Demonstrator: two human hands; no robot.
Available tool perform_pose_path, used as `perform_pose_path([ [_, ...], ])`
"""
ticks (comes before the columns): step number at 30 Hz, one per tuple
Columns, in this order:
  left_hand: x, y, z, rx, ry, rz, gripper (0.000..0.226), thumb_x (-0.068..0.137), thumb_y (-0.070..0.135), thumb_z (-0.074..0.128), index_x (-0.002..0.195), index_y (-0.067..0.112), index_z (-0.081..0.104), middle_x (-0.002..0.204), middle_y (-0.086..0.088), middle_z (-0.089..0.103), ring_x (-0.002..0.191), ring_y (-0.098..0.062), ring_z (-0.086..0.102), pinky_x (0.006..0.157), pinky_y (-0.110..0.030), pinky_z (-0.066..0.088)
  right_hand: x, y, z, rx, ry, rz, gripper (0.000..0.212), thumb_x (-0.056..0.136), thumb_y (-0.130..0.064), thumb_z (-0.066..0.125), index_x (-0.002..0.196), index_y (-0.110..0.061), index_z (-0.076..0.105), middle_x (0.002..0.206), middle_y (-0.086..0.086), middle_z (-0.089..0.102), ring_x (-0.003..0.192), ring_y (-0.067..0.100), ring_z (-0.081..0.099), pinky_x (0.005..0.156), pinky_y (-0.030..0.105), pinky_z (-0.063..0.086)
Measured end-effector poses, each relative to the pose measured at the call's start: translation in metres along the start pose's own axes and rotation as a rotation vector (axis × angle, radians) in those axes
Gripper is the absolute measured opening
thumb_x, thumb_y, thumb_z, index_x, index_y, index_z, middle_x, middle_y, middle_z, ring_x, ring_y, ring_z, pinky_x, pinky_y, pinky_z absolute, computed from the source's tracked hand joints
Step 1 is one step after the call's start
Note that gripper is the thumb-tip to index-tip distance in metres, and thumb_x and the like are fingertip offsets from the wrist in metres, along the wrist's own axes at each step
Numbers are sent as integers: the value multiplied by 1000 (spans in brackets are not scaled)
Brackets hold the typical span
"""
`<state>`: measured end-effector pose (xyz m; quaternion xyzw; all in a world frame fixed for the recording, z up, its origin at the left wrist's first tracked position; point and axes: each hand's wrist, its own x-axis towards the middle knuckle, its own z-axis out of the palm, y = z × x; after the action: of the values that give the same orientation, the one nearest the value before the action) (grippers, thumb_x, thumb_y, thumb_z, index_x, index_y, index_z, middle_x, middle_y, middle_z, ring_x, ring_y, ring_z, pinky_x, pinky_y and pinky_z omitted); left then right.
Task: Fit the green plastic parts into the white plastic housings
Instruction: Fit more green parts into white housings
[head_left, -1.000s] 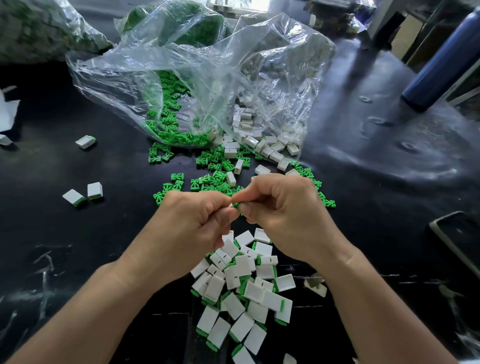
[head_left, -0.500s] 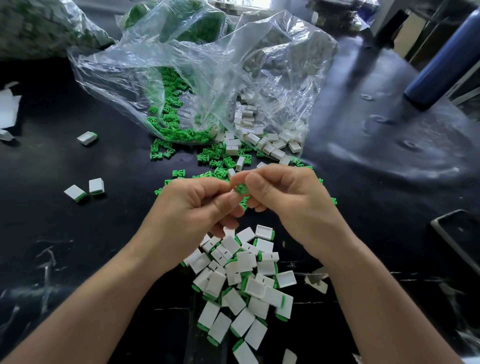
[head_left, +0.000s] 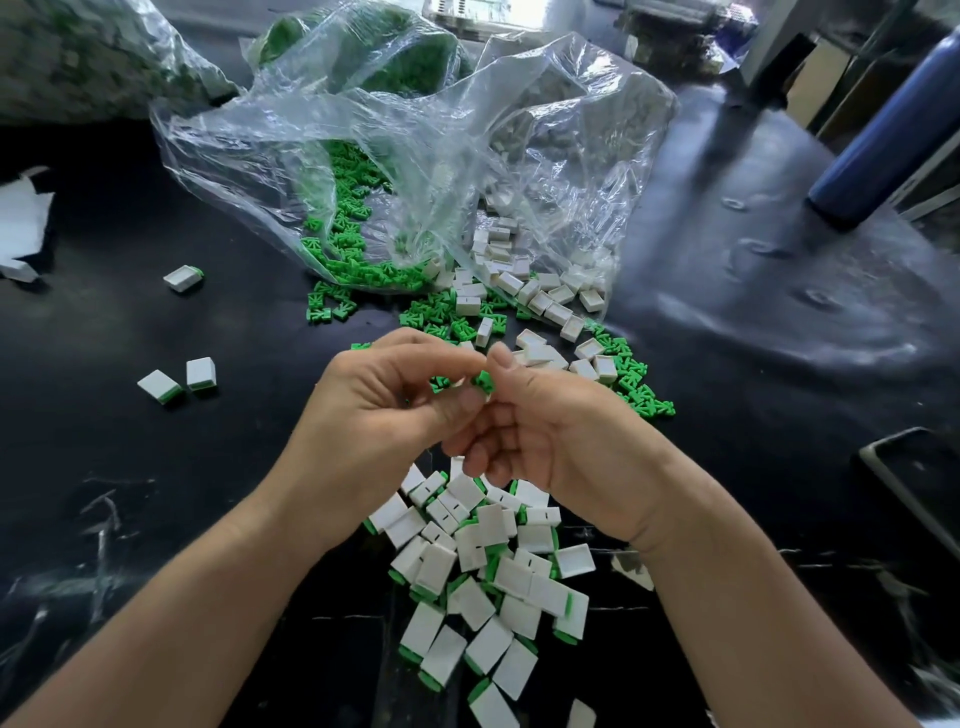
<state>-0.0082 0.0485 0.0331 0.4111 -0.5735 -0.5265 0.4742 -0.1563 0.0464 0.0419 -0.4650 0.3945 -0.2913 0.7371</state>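
Observation:
My left hand (head_left: 374, 410) and my right hand (head_left: 561, 431) meet above the middle of the black table. Between their fingertips sits one small green part (head_left: 483, 381), pinched by my right thumb and fingers; my left fingers curl beside it, and what they hold is hidden. Loose green parts (head_left: 441, 317) and empty white housings (head_left: 545, 299) spill from a clear plastic bag (head_left: 415, 156) just beyond the hands. Under my wrists lies a heap of assembled white housings with green ends (head_left: 478, 561).
Three assembled pieces lie apart on the left (head_left: 200, 373), (head_left: 160, 386), (head_left: 183, 277). A blue bottle (head_left: 883, 130) stands at the far right. A dark tray edge (head_left: 909, 467) shows at the right. White paper scraps (head_left: 21, 223) lie at the left edge.
Both hands have shifted slightly away from me and my right fingers have uncurled a little, so the green part between the fingertips shows more plainly.

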Motion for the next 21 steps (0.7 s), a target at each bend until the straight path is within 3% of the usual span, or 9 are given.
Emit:
perform_pose_path([
  [4,0,1,2,41,-14,20,14,66,18,75,80,19,76,88,-8,61,72,-45,54,67,-47,52,0,0,1,-53,16,22,68,72,-56,36,98,3,57,66,4,57,56,11,49,54,21,37],
  [8,-2,2,5,22,-52,22,19,65,13,63,82,11,72,83,-14,55,62,-18,61,58,-23,52,2,3,1,-125,35,27,79,73,-59,32,98,13,56,60,3,52,54,13,43,52,25,32],
  [10,-1,3,5,9,-70,10,20,66,10,62,83,5,70,84,-24,52,60,-25,62,59,-24,54,2,4,1,-118,43,32,86,73,-58,34,106,20,50,57,1,49,52,12,41,50,22,32],
  [13,-2,5,6,-33,-77,-2,23,67,8,61,87,1,69,83,-35,47,59,-41,57,62,-34,54,1,3,0,-14,15,47,79,72,-56,38,108,12,53,56,-2,45,50,9,37,48,18,30],
  [16,-2,3,5,-20,-61,-8,17,67,10,69,82,2,71,80,-31,51,61,-36,58,62,-31,52,0,2,2,26,7,45,69,71,-55,40,108,2,55,54,-4,42,49,8,34,46,17,28],
  [18,-2,1,3,-2,-38,-18,9,68,10,75,77,9,75,75,-16,58,60,-23,59,58,-25,49,1,4,3,11,18,42,71,71,-55,42,107,4,56,52,-6,42,48,7,33,46,17,26],
  [21,-3,2,2,22,-21,-28,14,68,15,64,76,17,76,68,-2,63,62,-16,57,53,-28,44,2,6,3,-35,41,28,63,71,-58,42,96,-2,60,52,-8,43,48,6,34,48,19,26],
])
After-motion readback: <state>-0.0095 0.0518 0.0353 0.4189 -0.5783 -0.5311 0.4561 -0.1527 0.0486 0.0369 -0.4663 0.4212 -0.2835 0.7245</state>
